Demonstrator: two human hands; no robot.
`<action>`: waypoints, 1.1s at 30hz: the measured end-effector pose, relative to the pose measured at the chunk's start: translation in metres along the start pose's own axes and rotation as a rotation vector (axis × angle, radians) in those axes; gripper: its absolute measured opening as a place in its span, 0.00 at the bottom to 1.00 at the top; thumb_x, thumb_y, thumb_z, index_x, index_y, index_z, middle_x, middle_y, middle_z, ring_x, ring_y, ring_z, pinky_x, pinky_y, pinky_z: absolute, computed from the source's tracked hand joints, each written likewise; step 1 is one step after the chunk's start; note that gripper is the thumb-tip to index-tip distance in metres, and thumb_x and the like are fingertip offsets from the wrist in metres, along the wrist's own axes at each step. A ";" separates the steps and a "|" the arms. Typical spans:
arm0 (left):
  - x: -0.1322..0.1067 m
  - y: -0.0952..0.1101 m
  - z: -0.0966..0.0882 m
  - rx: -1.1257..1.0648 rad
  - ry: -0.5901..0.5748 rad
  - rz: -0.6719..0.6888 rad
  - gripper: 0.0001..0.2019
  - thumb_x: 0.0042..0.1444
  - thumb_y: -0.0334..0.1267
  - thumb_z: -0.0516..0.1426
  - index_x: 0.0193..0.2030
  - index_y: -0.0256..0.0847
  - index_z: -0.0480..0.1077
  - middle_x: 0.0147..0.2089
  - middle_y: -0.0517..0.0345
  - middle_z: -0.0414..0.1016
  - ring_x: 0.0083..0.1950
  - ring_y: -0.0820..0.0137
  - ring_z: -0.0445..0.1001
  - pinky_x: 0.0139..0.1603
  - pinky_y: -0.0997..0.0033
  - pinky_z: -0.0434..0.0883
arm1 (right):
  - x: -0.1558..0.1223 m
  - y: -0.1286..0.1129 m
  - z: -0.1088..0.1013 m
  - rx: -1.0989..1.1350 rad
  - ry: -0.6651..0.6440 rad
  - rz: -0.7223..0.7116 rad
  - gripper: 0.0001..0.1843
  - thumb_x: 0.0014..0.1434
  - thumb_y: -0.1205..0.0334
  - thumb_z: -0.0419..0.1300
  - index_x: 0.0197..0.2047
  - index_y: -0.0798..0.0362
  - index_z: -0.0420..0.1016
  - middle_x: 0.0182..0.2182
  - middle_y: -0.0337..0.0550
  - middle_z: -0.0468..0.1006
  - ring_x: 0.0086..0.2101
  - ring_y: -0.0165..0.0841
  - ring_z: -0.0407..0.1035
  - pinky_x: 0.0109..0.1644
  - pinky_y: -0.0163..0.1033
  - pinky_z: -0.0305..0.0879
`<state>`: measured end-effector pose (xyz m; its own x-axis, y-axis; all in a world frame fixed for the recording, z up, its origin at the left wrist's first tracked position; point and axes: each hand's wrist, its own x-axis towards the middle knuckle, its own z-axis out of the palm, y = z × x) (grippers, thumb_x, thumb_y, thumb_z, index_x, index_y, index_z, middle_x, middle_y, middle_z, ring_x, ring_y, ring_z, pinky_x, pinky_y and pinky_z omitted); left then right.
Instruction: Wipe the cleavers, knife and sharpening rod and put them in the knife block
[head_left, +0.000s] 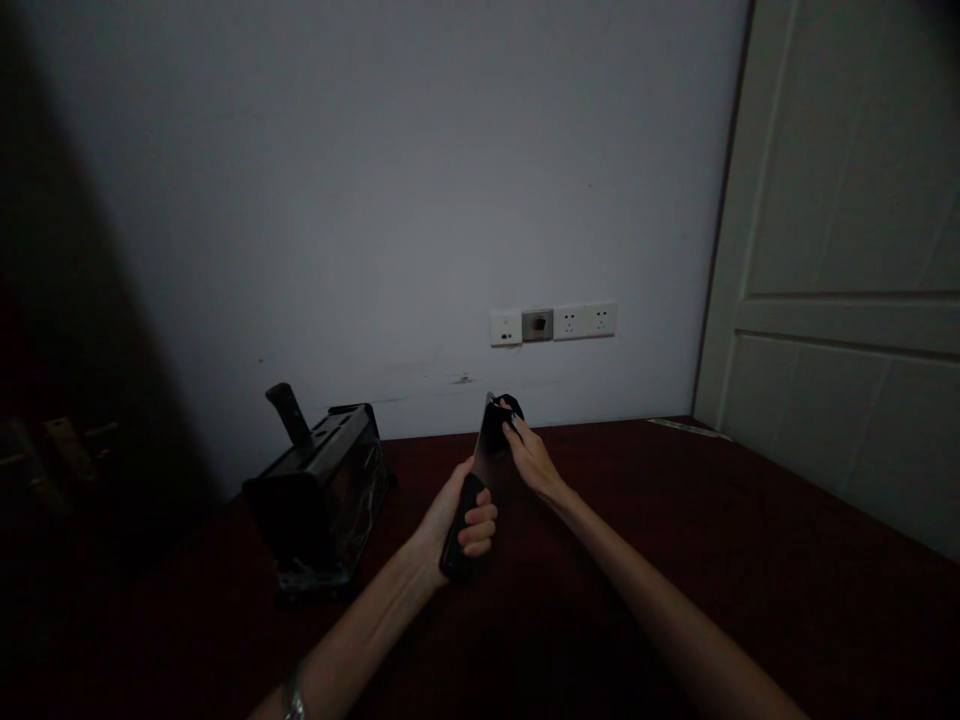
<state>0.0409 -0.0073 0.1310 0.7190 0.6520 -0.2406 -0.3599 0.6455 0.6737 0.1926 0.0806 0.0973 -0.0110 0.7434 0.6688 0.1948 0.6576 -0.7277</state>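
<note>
Over the dark red table (pixel 637 500), near its middle, you have a knife (pixel 472 490) up in front of you. Light is poor; fine detail is lost.

Your left hand (pixel 471 515) is closed round the knife's black handle, fingers wrapped over its right side, thumb up near the blade. Knife slants, butt toward you, blade running up and away, toward the wall (pixel 337 200). A shiny bracelet (pixel 294 697) sits on your left forearm, at the bottom edge of view.

Your right hand (pixel 531 452) is at the blade's far end, fingers closed on a black piece (pixel 511 404) there. Cannot tell what the piece is, nor whether it wraps the blade or only lies against it.

To the left of your hands, well apart from them: a black block (pixel 322 500) on the table, slots along its top, side panel glossy with streaks of reflected light. One black handle (pixel 289 415) sticks up from its top, leaning left.

Beyond your hands, a row of sockets (pixel 585 321) on the wall. Far right, a pale panelled door (pixel 847 420); near its foot, a light strip (pixel 688 428) along the table's back edge.
</note>
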 end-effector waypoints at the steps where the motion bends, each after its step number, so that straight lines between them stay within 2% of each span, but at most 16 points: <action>1: 0.000 0.000 -0.002 -0.010 -0.038 0.003 0.30 0.58 0.57 0.34 0.16 0.37 0.57 0.09 0.66 0.50 0.07 0.81 0.45 0.06 0.80 0.47 | 0.001 -0.001 -0.002 -0.014 -0.022 -0.023 0.28 0.60 0.49 0.45 0.61 0.48 0.55 0.61 0.40 0.55 0.61 0.33 0.47 0.64 0.47 0.39; 5: -0.001 0.001 -0.006 -0.031 -0.164 0.035 0.31 0.58 0.56 0.34 0.16 0.37 0.58 0.10 0.66 0.50 0.07 0.81 0.45 0.06 0.80 0.48 | 0.006 -0.010 -0.011 -0.096 -0.136 -0.129 0.26 0.61 0.51 0.45 0.61 0.48 0.56 0.62 0.41 0.53 0.61 0.31 0.45 0.65 0.46 0.38; 10: -0.007 0.001 -0.007 -0.031 -0.287 0.095 0.30 0.58 0.56 0.32 0.18 0.38 0.57 0.10 0.66 0.51 0.06 0.81 0.43 0.05 0.81 0.48 | 0.018 -0.028 -0.021 -0.234 -0.238 -0.253 0.25 0.62 0.55 0.44 0.62 0.50 0.53 0.63 0.41 0.51 0.62 0.31 0.42 0.65 0.47 0.37; 14: -0.011 0.001 -0.009 -0.037 -0.342 0.136 0.29 0.59 0.55 0.32 0.18 0.38 0.56 0.10 0.67 0.51 0.06 0.81 0.42 0.05 0.81 0.47 | 0.034 -0.042 -0.027 -0.358 -0.332 -0.338 0.25 0.62 0.57 0.43 0.62 0.53 0.53 0.63 0.43 0.50 0.62 0.32 0.41 0.65 0.47 0.38; 20: -0.010 0.000 -0.013 -0.061 -0.393 0.127 0.28 0.59 0.55 0.32 0.19 0.39 0.54 0.09 0.68 0.49 0.05 0.81 0.42 0.05 0.81 0.45 | 0.049 -0.051 -0.032 -0.482 -0.385 -0.412 0.25 0.61 0.59 0.43 0.62 0.50 0.52 0.63 0.41 0.48 0.62 0.34 0.41 0.64 0.51 0.40; 26: -0.008 -0.008 -0.016 -0.245 -0.397 0.121 0.26 0.60 0.54 0.35 0.19 0.39 0.51 0.10 0.69 0.48 0.05 0.85 0.42 0.05 0.85 0.40 | 0.035 -0.041 -0.026 -0.621 -0.489 -0.388 0.25 0.61 0.60 0.44 0.61 0.51 0.54 0.63 0.43 0.50 0.62 0.36 0.43 0.63 0.52 0.43; 33: 0.001 -0.021 -0.028 -0.422 -0.371 0.118 0.22 0.60 0.50 0.40 0.19 0.39 0.49 0.09 0.70 0.49 0.06 0.87 0.45 0.05 0.89 0.40 | 0.005 -0.038 -0.024 -0.585 -0.615 -0.344 0.23 0.62 0.59 0.44 0.60 0.49 0.56 0.61 0.42 0.54 0.61 0.36 0.47 0.62 0.53 0.45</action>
<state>0.0328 -0.0091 0.0970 0.7925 0.5954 0.1318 -0.6019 0.7292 0.3255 0.2087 0.0560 0.1323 -0.6481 0.5625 0.5134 0.5482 0.8125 -0.1981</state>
